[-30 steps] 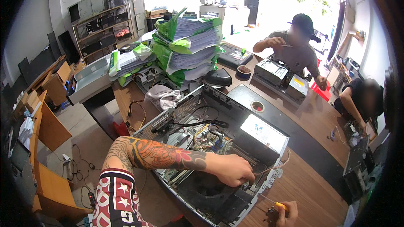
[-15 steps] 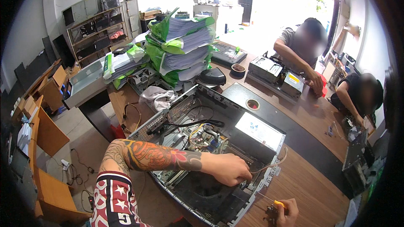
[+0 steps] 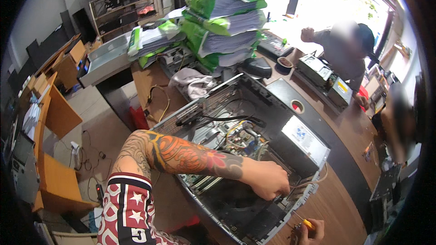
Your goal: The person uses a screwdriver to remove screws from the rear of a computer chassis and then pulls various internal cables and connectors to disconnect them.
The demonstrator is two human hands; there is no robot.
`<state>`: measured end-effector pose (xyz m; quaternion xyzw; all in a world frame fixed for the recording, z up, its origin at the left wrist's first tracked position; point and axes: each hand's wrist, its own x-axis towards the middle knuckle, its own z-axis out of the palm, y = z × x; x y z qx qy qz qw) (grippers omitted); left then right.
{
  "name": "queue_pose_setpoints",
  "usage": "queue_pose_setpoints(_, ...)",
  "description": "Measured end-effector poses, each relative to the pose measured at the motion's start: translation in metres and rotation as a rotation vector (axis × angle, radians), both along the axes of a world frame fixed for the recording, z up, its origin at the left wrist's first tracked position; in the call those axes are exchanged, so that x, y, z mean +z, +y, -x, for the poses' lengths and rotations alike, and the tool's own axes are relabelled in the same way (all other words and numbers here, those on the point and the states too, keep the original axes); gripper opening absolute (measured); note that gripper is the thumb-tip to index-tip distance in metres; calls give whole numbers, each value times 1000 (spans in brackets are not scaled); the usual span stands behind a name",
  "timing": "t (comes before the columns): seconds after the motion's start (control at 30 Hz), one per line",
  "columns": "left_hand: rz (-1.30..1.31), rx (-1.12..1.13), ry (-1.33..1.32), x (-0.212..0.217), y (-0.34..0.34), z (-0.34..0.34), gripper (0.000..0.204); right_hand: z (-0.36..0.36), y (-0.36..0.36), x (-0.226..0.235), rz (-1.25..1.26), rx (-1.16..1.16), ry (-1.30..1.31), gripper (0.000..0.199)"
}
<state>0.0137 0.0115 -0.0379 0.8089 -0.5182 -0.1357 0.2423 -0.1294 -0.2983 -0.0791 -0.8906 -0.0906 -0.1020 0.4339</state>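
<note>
An opened desktop computer case (image 3: 238,80) lies on the wooden table in front of me, its circuit board (image 3: 243,138) and cables exposed. My left hand (image 3: 267,179) reaches across it, fingers curled down against the inside of its near right end; what they pinch, if anything, is hidden. Low at the right, just outside that end, my right hand (image 3: 313,233) grips a screwdriver (image 3: 309,224) by its yellow handle. The thin shaft points up and left to the case's edge. A beige cable (image 3: 318,179) loops over the edge beside my left hand.
Stacks of paper in green wrapping (image 3: 227,31) rise beyond the case, near a crumpled grey cloth (image 3: 193,83). A tape roll (image 3: 297,106) lies on the dark strip. Across the table a person (image 3: 340,50) stands by another opened unit (image 3: 320,75); a second person (image 3: 395,122) is at right.
My view has shifted, so the scene sits farther right and the far part higher. Both hands keep about the same places at the case. The person across has raised a hand.
</note>
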Motion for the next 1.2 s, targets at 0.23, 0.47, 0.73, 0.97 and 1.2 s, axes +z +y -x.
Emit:
queue_pose_setpoints(0.23, 76, -78, -26, 7, 5, -3, 21, -2, -11, -13, 56, 37, 0, 16)
queue_pose_setpoints(0.47, 49, 144, 65, 69, 58, -47, 24, -1, -15, -26, -252, -139, 154, 13)
queue_pose_setpoints(0.73, -238, 390, -270, 55, 79, -60, 17, -1, -6, -21, -255, -121, 154, 10)
queue_pose_setpoints(0.97, -357, 445, -343, 29, 76, -72, 19, -4, 5, 1, 48, -53, -38, 14)
queue_pose_setpoints(1.2, -341, 387, -446, 20, 74, -74, 13, -5, 5, 4, -7, -61, -2, 18)
